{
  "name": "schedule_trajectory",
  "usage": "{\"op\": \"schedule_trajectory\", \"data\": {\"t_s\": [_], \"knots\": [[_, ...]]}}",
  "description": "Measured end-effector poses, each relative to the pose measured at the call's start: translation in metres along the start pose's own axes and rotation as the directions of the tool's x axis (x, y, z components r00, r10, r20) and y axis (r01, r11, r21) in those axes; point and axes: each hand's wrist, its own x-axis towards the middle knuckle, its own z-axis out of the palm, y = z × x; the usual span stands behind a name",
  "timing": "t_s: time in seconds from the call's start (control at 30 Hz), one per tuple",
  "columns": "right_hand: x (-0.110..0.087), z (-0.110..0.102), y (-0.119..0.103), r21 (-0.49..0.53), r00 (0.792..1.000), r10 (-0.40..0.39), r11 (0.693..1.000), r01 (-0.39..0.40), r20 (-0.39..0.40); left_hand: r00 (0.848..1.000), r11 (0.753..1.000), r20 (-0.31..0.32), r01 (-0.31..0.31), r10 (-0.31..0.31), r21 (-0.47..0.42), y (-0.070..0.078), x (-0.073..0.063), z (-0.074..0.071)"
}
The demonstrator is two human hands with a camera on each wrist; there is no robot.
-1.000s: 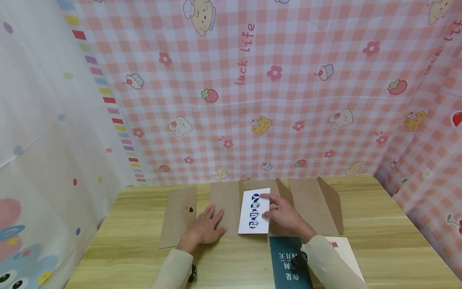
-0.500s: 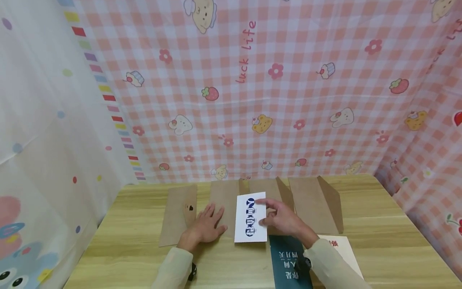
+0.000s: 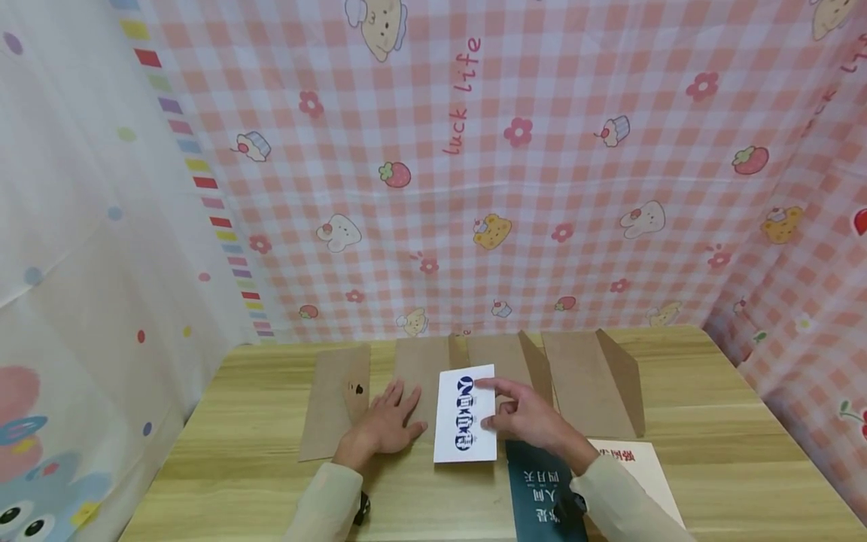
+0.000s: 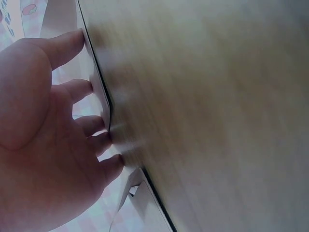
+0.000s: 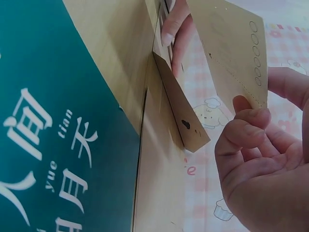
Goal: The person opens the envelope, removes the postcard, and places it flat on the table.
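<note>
My left hand (image 3: 386,421) rests with spread fingers on a brown paper envelope (image 3: 421,361), second from the left in a row. In the left wrist view, its fingertips (image 4: 77,41) touch that envelope near its edge. A white postcard (image 3: 445,429) with large dark-blue characters is pinched at its right edge by my right hand (image 3: 531,418), in front of the row. The right wrist view shows the thumb and fingers (image 5: 251,118) at a corner of the raised card. Its back (image 5: 236,48) bears a line of small circles and a dotted line.
More brown envelopes lie along the back: one with a small dark print (image 3: 332,399) at left, two with raised flaps (image 3: 619,376) at right. A teal postcard (image 3: 518,474) and a cream card (image 3: 646,470) with red characters lie under the right forearm. A checked curtain (image 3: 433,203) hangs behind the table.
My right hand has brought the white postcard toward the front and a little to the left, away from the third envelope. My left hand has stayed in place.
</note>
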Motion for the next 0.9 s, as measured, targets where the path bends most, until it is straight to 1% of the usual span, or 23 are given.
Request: {"op": "schedule_trajectory", "data": {"t_s": [0.27,0.4,0.57,0.73,0.9], "knots": [[-0.003,0.006,0.003,-0.024,0.999,-0.037,0.999,0.037,0.012,1.000,1.000,-0.007,-0.001,0.001,0.010,0.000,0.001,0.002],[-0.006,0.011,0.002,-0.062,0.999,-0.035,0.997,0.036,0.013,1.000,1.000,-0.009,-0.002,0.002,0.007,-0.001,0.001,0.002],[-0.009,0.017,0.001,-0.090,0.998,-0.033,0.995,0.037,0.044,1.000,1.000,-0.010,0.002,-0.002,0.005,-0.001,0.002,0.002],[-0.009,0.022,0.002,-0.085,0.997,-0.043,0.995,0.049,0.070,1.000,1.000,-0.012,0.003,-0.003,0.008,-0.001,0.002,0.002],[-0.010,0.024,0.003,-0.080,0.996,-0.042,0.996,0.048,0.073,1.000,1.000,-0.010,0.003,-0.003,0.012,-0.002,0.002,0.004]]}}
